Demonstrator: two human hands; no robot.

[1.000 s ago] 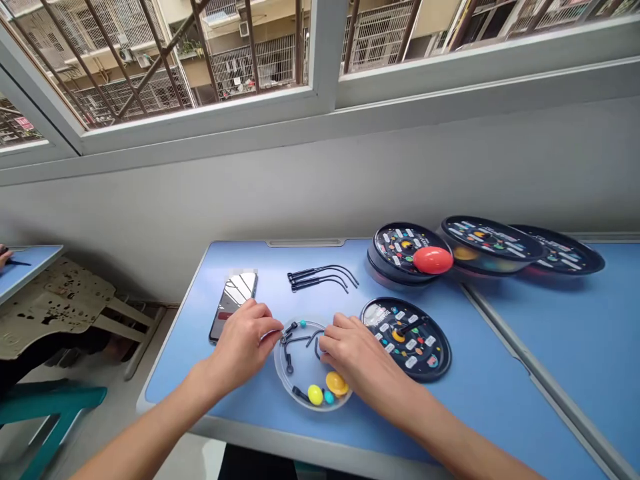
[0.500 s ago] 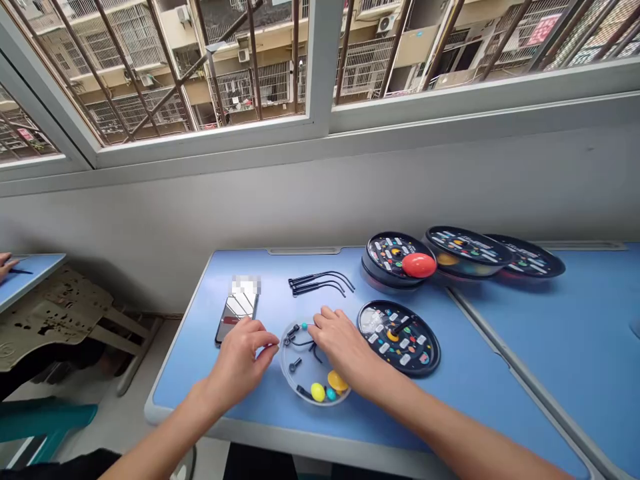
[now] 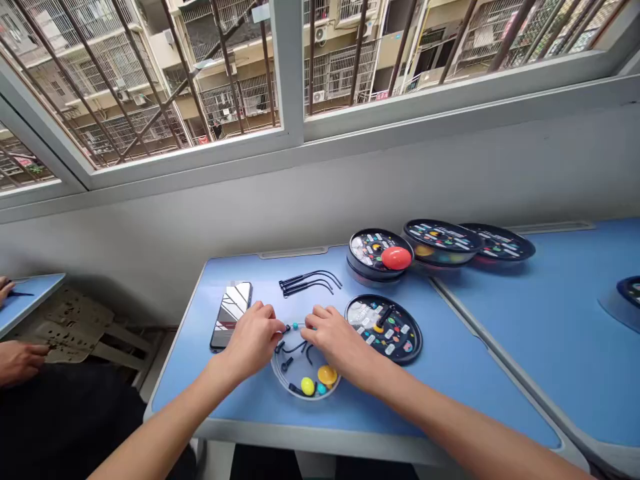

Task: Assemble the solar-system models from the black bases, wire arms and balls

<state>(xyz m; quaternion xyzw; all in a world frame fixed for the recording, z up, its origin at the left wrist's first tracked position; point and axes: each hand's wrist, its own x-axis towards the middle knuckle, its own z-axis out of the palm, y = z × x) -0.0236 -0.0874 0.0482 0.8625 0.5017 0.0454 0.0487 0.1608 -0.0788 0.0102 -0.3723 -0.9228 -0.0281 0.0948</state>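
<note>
A clear round plastic container (image 3: 300, 396) rests on the blue desk. Inside lie a yellow ball (image 3: 307, 386), an orange dome-shaped piece (image 3: 327, 375), small teal balls (image 3: 321, 389), black pegs (image 3: 287, 365) and thin curved black rods (image 3: 294, 349). At the container's far left rim, my left hand (image 3: 255, 339) is closed in a pinch; what its fingertips hold is hidden. My right hand (image 3: 336, 339) reaches over the right part of the container with curled fingers, and I cannot make out anything in them.
Three curved black rods (image 3: 310, 281) and a phone (image 3: 231, 316) lie behind the container. To the right is a black round lid (image 3: 384, 328). Stacked round boxes (image 3: 380, 252), one bearing a red ball (image 3: 397, 258), stand along the back. Another person's hand (image 3: 23, 361) shows at left.
My left hand has moved up and right to the container's far left rim, and the two hands are closer together. The view has shifted, bringing another person's arm in at left.
</note>
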